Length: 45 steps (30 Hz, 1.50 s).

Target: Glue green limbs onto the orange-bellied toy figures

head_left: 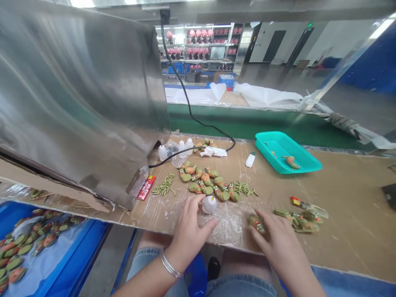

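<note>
A small white squeeze bottle (pixel 209 205) with a yellow tip stands on the cardboard-covered bench. My left hand (pixel 192 225) is beside it, fingertips at its left side and thumb spread apart in front; the hand is open. Between the thumb and fingers of my right hand (pixel 275 233) is a small green and orange figurine (pixel 257 224), resting at or just above the bench; the fingers partly hide it. Similar green and orange figurines (pixel 206 179) lie in a cluster beyond the bottle. Thin curved green pieces (pixel 165 185) are on the left, with more green strips (pixel 244 188) on the right.
A teal tray (pixel 305 166) holds a figurine at the back right. More figurines (pixel 305 222) and a red-topped lighter-like item (pixel 295 201) lie right. White bottles (pixel 182 148), a black cable (pixel 185 88), a metal housing (pixel 83 90) and a blue bin (pixel 89 243) are left.
</note>
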Motion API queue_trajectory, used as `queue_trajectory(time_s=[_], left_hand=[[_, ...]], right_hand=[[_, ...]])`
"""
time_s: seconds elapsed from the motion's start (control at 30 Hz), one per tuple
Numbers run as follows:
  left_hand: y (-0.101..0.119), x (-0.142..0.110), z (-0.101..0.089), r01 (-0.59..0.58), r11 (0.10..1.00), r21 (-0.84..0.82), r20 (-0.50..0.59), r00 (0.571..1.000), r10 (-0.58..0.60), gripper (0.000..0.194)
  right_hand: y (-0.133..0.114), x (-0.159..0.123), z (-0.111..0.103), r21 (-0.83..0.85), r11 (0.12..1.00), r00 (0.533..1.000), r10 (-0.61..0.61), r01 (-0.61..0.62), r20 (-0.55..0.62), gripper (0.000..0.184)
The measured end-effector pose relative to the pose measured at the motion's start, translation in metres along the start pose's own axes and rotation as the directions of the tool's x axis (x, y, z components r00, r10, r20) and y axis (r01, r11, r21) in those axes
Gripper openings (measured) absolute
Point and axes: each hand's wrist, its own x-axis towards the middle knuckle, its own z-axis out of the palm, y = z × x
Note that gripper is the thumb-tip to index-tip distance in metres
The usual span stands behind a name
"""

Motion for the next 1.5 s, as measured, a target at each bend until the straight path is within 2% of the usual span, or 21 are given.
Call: queue_trajectory(time_s=[0.07,0.17,0.23,0.3,0.33,0.4,0.5,0.57,0.63,0.7,0.77,0.83,0.93,0.97,1.0,1.1,1.17,1.23,1.33,1.4,1.5], left_hand=[[-0.004,0.012,0.003,-0.096,0.993,0.065,0.022,0.995,0.095,0.051],[-0.011,0.02,0.006,-0.172,0.976,0.131,0.054,0.985,0.166,0.037],[-0.019,0.018,0.003,-0.195,0.965,0.173,0.051,0.981,0.189,0.032],[-0.027,0.015,-0.003,-0.205,0.955,0.214,0.044,0.979,0.2,0.032],[-0.031,0.013,-0.006,-0.207,0.951,0.231,0.042,0.978,0.203,0.032],[-0.037,0.01,-0.01,-0.215,0.943,0.254,0.048,0.977,0.21,0.032],[-0.039,0.008,-0.012,-0.231,0.933,0.277,0.056,0.973,0.224,0.033],[-0.038,0.008,-0.011,-0.236,0.928,0.288,0.049,0.971,0.232,0.032],[-0.036,0.008,-0.01,-0.237,0.927,0.292,0.039,0.971,0.236,0.032],[-0.035,0.007,-0.01,-0.235,0.927,0.292,0.029,0.971,0.238,0.032],[-0.034,0.006,-0.011,-0.233,0.927,0.293,0.02,0.971,0.237,0.034],[-0.033,0.006,-0.011,-0.232,0.926,0.297,0.015,0.971,0.239,0.036],[-0.033,0.006,-0.011,-0.238,0.922,0.305,0.014,0.969,0.245,0.038],[-0.033,0.007,-0.011,-0.24,0.921,0.308,0.015,0.969,0.248,0.038],[-0.033,0.006,-0.011,-0.241,0.92,0.31,0.015,0.968,0.249,0.038],[-0.033,0.006,-0.011,-0.238,0.919,0.314,0.015,0.969,0.246,0.036],[-0.033,0.005,-0.011,-0.234,0.92,0.314,0.015,0.97,0.242,0.036],[-0.033,0.005,-0.011,-0.233,0.92,0.314,0.016,0.97,0.241,0.035],[-0.033,0.005,-0.011,-0.234,0.922,0.309,0.012,0.97,0.242,0.034],[-0.033,0.005,-0.011,-0.234,0.923,0.304,0.01,0.97,0.242,0.034],[-0.033,0.006,-0.011,-0.237,0.924,0.301,0.01,0.969,0.245,0.035]], right_hand=[[0.015,0.011,0.001,-0.045,0.999,0.999,0.016,-0.017,-0.029,0.05],[0.019,0.032,-0.004,-0.101,0.993,0.998,0.057,-0.059,-0.02,0.044],[0.024,0.046,-0.01,-0.154,0.983,0.993,0.106,-0.098,0.046,0.035],[0.039,0.06,-0.018,-0.235,0.957,0.97,0.206,-0.171,0.13,0.027],[0.051,0.066,-0.022,-0.283,0.933,0.945,0.277,-0.222,0.171,0.026],[0.081,0.077,-0.029,-0.383,0.867,0.867,0.43,-0.319,0.251,0.021],[0.124,0.088,-0.032,-0.472,0.805,0.736,0.555,-0.359,0.387,0.013],[0.141,0.094,-0.031,-0.48,0.803,0.693,0.57,-0.354,0.442,0.017],[0.145,0.098,-0.033,-0.451,0.815,0.692,0.561,-0.364,0.455,0.017],[0.135,0.1,-0.039,-0.378,0.841,0.737,0.529,-0.388,0.42,0.011],[0.112,0.1,-0.046,-0.241,0.876,0.809,0.48,-0.418,0.34,0.007],[0.079,0.095,-0.049,-0.044,0.902,0.869,0.425,-0.429,0.254,0.023],[0.018,0.083,-0.037,0.264,0.906,0.94,0.295,-0.333,0.174,0.036],[-0.002,0.078,-0.029,0.389,0.896,0.976,0.206,-0.214,0.062,0.032],[-0.02,0.073,-0.019,0.414,0.9,0.989,0.151,-0.137,-0.001,0.028],[-0.055,0.057,0.014,0.432,0.899,0.995,-0.038,0.075,-0.093,0.025],[-0.063,0.045,0.029,0.45,0.869,0.978,-0.169,0.205,-0.119,0.03],[-0.065,0.035,0.038,0.478,0.833,0.961,-0.239,0.278,-0.141,0.039],[-0.07,0.023,0.041,0.554,0.791,0.965,-0.216,0.261,-0.147,0.046],[-0.076,0.019,0.041,0.629,0.756,0.984,-0.145,0.181,-0.108,0.045],[-0.085,0.017,0.041,0.716,0.697,0.999,-0.048,0.023,0.015,0.036]])
